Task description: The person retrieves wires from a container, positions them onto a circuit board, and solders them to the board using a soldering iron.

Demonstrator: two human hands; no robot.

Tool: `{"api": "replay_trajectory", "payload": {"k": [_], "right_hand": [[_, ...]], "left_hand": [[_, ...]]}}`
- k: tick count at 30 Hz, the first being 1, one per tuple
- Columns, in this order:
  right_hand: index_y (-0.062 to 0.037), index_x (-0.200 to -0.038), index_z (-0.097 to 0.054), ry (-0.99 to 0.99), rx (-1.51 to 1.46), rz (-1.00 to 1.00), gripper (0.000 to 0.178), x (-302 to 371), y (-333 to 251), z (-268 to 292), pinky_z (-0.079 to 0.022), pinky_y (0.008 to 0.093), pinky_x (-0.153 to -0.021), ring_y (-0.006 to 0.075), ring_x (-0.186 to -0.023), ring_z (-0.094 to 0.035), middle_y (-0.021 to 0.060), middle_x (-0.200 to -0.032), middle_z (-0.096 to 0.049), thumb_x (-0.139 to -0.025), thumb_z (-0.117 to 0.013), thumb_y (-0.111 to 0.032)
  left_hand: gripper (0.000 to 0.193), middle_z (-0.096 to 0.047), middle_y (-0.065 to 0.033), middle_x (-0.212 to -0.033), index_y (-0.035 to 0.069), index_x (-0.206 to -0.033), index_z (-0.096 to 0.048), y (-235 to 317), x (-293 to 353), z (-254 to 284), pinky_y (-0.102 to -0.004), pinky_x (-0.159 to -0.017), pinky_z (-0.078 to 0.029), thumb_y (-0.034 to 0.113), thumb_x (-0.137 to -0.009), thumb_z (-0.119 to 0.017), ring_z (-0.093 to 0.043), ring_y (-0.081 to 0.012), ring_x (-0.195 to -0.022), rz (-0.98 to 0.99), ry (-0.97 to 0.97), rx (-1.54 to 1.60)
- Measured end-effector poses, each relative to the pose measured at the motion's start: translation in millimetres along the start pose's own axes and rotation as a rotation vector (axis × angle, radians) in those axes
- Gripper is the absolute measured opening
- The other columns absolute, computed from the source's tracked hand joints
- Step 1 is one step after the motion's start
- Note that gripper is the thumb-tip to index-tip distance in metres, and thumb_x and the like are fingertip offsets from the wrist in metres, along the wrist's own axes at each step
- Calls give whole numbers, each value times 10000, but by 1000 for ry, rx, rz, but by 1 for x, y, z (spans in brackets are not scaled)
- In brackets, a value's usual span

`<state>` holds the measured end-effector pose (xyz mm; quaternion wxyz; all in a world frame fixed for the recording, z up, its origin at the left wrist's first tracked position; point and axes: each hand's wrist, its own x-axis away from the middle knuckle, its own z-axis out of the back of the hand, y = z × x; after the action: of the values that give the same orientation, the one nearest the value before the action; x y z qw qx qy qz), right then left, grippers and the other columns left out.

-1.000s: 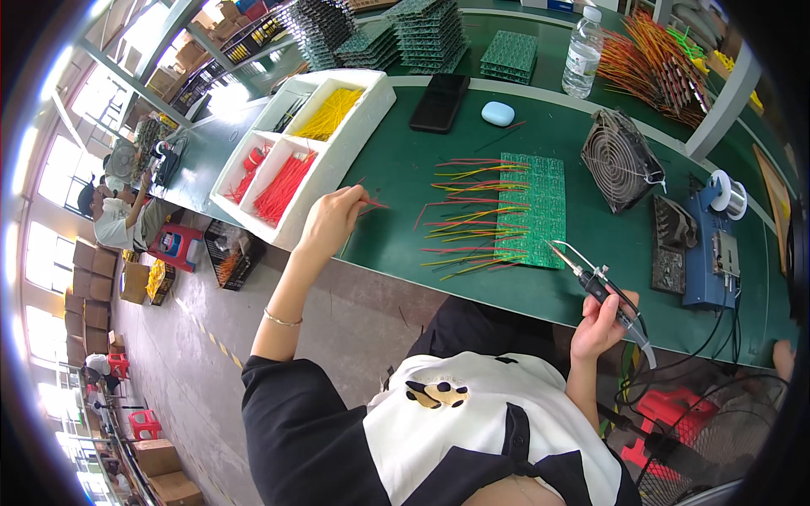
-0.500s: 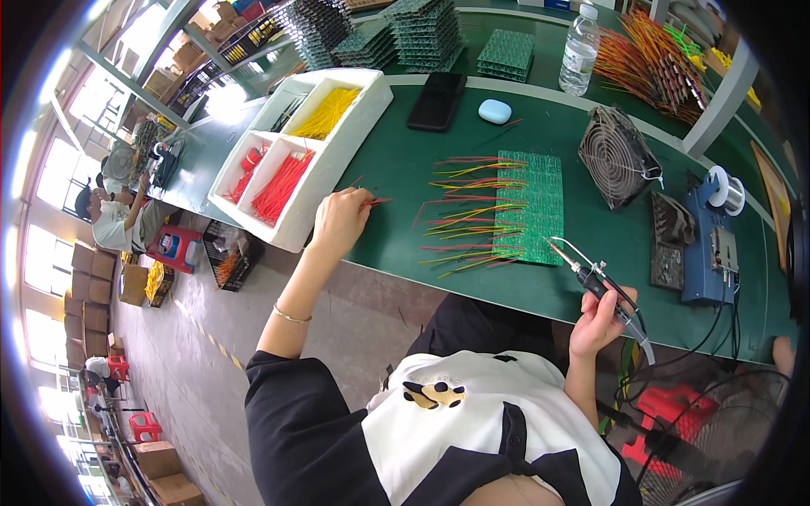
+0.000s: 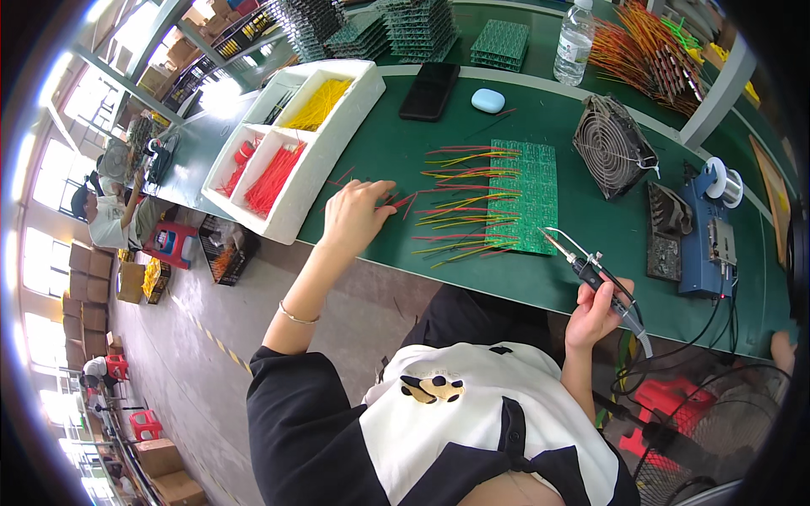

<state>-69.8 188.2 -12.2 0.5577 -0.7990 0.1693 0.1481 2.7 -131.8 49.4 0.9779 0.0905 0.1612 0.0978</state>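
Note:
My left hand [image 3: 356, 218] is over the green tabletop, left of the circuit board, with thumb and fingers bent around a short red wire [image 3: 406, 203]. My right hand [image 3: 592, 315] grips a soldering iron [image 3: 592, 274] that has a thin curved feed tube along it. Its tip is at the lower part of the green circuit board panel [image 3: 533, 190]; whether it touches is too small to tell. Several red, yellow and dark wires [image 3: 460, 221] stick out from the panel's left side in rows.
A white foam tray [image 3: 325, 164] with red and yellow wires stands to the left. Behind are a black phone [image 3: 429, 91], a light blue case [image 3: 488, 101] and a water bottle [image 3: 575, 44]. At right stand a small fan [image 3: 609, 150] and a blue solder feeder [image 3: 704, 240] with a spool.
My left hand has moved slightly right and its fingers have shifted around the red wire. My right hand keeps the soldering iron by the board. The whole view has shifted slightly.

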Motion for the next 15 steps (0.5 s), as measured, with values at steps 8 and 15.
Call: {"api": "replay_trajectory", "payload": {"k": [8, 15], "right_hand": [[22, -906, -484, 0, -23, 32, 187, 0, 6, 6, -301, 193, -420, 76, -474, -391, 143, -855, -559, -885, -466, -162], [7, -892, -481, -2, -9, 19, 164, 0, 3, 2, -303, 197, -433, 75, -484, -381, 102, -782, -509, -888, -453, -155]], "left_hand": [[248, -621, -62, -859, 78, -943, -611, -13, -3, 33, -332, -723, -452, 227, -746, -624, -570, -232, -836, 198, -127, 7], [242, -600, -75, -857, 47, -925, -588, -17, 1, 6, -332, -756, -434, 171, -725, -644, -558, -237, -849, 57, -172, 66]]}}
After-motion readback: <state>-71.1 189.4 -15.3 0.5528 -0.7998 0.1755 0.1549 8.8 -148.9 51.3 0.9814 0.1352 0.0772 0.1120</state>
